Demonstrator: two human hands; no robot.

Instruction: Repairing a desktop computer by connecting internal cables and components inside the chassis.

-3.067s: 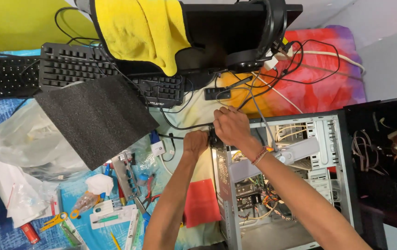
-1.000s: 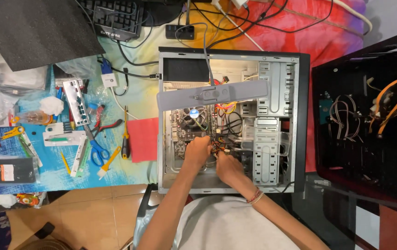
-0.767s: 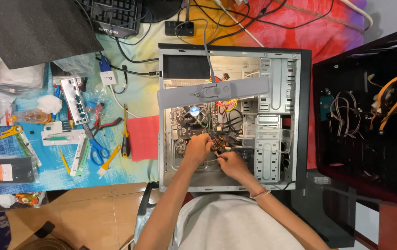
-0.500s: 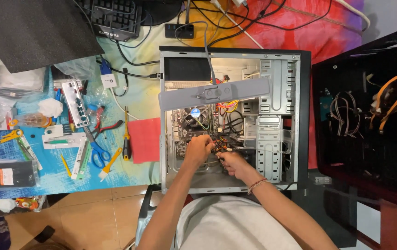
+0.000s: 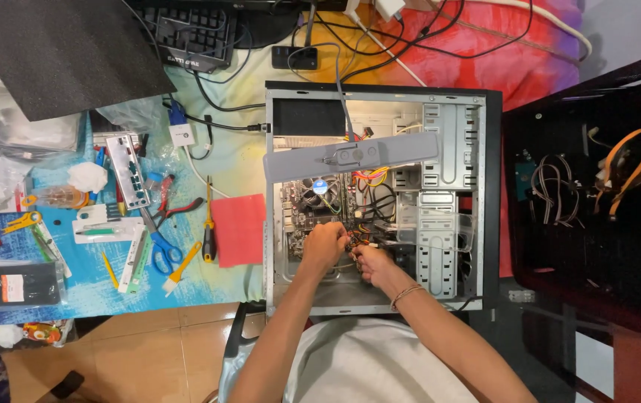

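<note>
- Working inside the open computer case, both hands deep among the boards: our left hand is curled around a small bundle of coloured wires, our right hand pinches the same bundle just beside it.
- Connector end is hidden by our fingers, so we cannot tell if it is seated.
- Risk: we tug wires instead of the plug and strain them.
- Risk: the grey bar across the case blocks our view and we snag neighbouring cables.
- Risk: our wrist bracelet catches the case edge.
</note>
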